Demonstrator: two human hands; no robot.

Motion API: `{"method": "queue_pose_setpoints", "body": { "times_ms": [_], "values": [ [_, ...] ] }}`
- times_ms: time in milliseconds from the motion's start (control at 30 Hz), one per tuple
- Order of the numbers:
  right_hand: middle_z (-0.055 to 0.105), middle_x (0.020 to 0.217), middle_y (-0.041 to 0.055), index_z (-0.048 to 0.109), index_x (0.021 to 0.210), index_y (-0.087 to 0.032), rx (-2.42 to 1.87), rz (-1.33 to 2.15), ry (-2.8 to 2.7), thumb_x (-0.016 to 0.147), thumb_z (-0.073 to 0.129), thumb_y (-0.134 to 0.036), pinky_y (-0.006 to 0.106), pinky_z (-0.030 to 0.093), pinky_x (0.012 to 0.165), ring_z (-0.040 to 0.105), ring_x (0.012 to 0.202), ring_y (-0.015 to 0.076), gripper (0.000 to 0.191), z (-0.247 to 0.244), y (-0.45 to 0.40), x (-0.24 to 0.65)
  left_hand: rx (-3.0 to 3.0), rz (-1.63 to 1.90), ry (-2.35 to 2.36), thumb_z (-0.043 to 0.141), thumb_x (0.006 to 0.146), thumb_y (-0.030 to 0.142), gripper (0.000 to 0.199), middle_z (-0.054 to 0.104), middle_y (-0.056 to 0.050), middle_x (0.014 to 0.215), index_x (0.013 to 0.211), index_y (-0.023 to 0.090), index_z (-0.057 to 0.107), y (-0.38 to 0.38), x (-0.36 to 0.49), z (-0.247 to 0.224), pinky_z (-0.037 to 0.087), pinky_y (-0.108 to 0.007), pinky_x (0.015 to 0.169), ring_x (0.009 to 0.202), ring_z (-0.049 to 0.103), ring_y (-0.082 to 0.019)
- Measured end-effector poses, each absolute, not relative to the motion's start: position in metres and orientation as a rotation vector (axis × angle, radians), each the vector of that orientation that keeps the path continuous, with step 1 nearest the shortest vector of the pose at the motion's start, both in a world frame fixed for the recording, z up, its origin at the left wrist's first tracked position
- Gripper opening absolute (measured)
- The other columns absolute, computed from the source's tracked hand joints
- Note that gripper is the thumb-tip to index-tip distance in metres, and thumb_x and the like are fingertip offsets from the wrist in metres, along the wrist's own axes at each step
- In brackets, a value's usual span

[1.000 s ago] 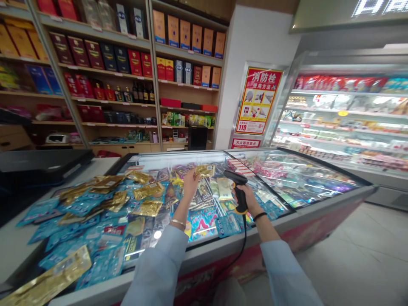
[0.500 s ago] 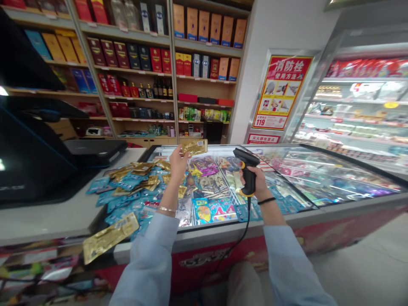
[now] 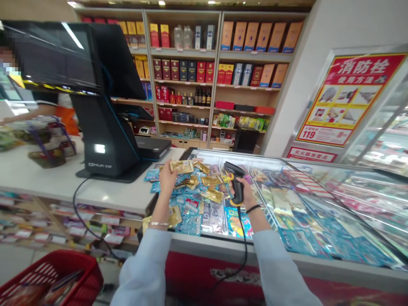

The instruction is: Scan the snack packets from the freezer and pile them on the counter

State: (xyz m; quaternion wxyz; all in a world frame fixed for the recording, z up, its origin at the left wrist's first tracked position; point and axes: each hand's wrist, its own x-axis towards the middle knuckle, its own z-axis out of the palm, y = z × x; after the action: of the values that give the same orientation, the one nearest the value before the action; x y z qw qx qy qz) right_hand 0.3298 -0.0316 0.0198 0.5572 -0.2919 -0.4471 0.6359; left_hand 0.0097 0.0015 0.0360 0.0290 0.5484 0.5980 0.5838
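Note:
My left hand (image 3: 167, 177) is closed on the edge of a gold packet (image 3: 182, 166), low over the left side of a heap of packets. Blue packets (image 3: 191, 223) and other gold packets (image 3: 213, 195) make up this heap on the freezer's glass top. A black and yellow barcode scanner (image 3: 237, 192) is gripped in my right hand (image 3: 247, 196), its head tilted toward the heap. From its handle a black cable hangs down over the freezer front. Part of the heap is hidden behind my left hand and forearm.
The glass-topped freezer (image 3: 223, 243) extends to the right. On the white counter (image 3: 105, 193) at left stand a checkout terminal (image 3: 108, 140) and small baskets (image 3: 47, 158). A person's arm (image 3: 24, 117) shows behind it. A red shopping basket (image 3: 86, 265) sits lower left.
My left hand has brought the gold packet down onto the heap's left part. The scanner has moved left, nearer the heap. The view has swung left, showing the terminal and red basket.

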Motion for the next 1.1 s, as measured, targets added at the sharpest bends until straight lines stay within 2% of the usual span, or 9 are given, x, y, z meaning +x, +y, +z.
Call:
{"method": "queue_pose_setpoints", "body": {
  "times_ms": [133,267,333,500,600,700,800,967,1100],
  "values": [
    [0.061,0.06,-0.001,0.062,0.08,-0.019,-0.576,1.594,-0.93,0.067,0.062,-0.041,0.021,0.038,0.032,0.046,0.037,0.0098,0.026,-0.013,-0.013,0.311,1.749,1.327,2.419,0.059,0.082,0.026,0.043,0.064,-0.018,0.113,0.122,0.01,0.059,-0.008,0.016,0.031,0.045,-0.046,0.095,0.109,0.057,-0.033],
    [0.06,0.063,-0.0011,0.062,0.087,-0.018,-0.571,1.693,-0.922,0.07,0.062,-0.038,0.021,0.039,0.033,0.048,0.037,0.0099,0.026,-0.036,-0.004,0.308,1.687,1.104,2.63,0.055,0.086,0.042,0.044,0.06,-0.02,0.119,0.117,0.012,0.064,-0.012,0.021,0.033,0.043,-0.047,0.093,0.114,0.052,-0.036],
    [0.06,0.064,-0.0008,0.061,0.088,-0.018,-0.56,1.71,-0.933,0.071,0.062,-0.038,0.021,0.04,0.033,0.048,0.038,0.0103,0.025,-0.04,-0.003,0.308,1.685,1.071,2.642,0.047,0.09,0.042,0.043,0.059,-0.019,0.122,0.119,0.014,0.064,-0.01,0.01,0.034,0.043,-0.046,0.094,0.115,0.051,-0.035],
    [0.06,0.067,-0.0009,0.062,0.092,-0.019,-0.534,1.709,-0.894,0.072,0.061,-0.037,0.022,0.041,0.034,0.049,0.039,0.0103,0.027,-0.04,-0.004,0.31,1.828,0.784,2.638,0.038,0.092,0.022,0.045,0.05,-0.008,0.143,0.131,0.027,0.057,0.002,-0.051,0.023,0.04,-0.046,0.102,0.13,0.041,-0.032],
    [0.06,0.068,-0.001,0.062,0.094,-0.019,-0.552,1.704,-0.893,0.073,0.061,-0.038,0.022,0.041,0.034,0.049,0.04,0.0104,0.028,-0.039,-0.004,0.31,1.821,0.58,2.583,0.039,0.093,0.031,0.042,0.04,0.001,0.152,0.129,0.037,0.059,0.011,-0.079,0.01,0.029,-0.053,0.112,0.141,0.028,-0.034],
    [0.06,0.066,-0.0009,0.061,0.092,-0.02,-0.555,1.699,-0.913,0.072,0.061,-0.038,0.022,0.041,0.035,0.05,0.04,0.0103,0.027,-0.04,-0.004,0.309,1.728,0.544,2.567,0.033,0.094,0.044,0.044,0.038,0.001,0.154,0.131,0.04,0.057,0.017,-0.09,-0.002,0.024,-0.058,0.113,0.143,0.024,-0.036],
    [0.061,0.066,-0.0006,0.061,0.09,-0.019,-0.552,1.692,-0.908,0.071,0.062,-0.038,0.021,0.041,0.035,0.05,0.04,0.0101,0.026,-0.039,-0.005,0.308,1.658,0.602,2.627,0.026,0.095,0.046,0.05,0.037,-0.003,0.154,0.133,0.036,0.057,0.02,-0.092,-0.009,0.024,-0.059,0.112,0.142,0.026,-0.037],
    [0.06,0.066,-0.0003,0.06,0.088,-0.02,-0.555,1.688,-0.907,0.072,0.061,-0.038,0.022,0.042,0.035,0.05,0.04,0.0108,0.025,-0.037,-0.006,0.308,1.604,0.767,2.91,0.023,0.095,0.039,0.058,0.037,-0.018,0.152,0.129,0.01,0.061,0.028,-0.086,-0.009,0.02,-0.057,0.115,0.143,0.025,-0.037],
    [0.06,0.066,-0.0006,0.061,0.089,-0.019,-0.559,1.694,-0.886,0.071,0.062,-0.039,0.022,0.041,0.034,0.049,0.039,0.0102,0.026,-0.039,-0.006,0.308,1.874,0.629,2.773,0.022,0.095,0.045,0.062,0.04,-0.014,0.151,0.137,0.01,0.052,0.051,-0.074,-0.002,0.01,-0.051,0.119,0.145,0.023,-0.032]
  ]
}}
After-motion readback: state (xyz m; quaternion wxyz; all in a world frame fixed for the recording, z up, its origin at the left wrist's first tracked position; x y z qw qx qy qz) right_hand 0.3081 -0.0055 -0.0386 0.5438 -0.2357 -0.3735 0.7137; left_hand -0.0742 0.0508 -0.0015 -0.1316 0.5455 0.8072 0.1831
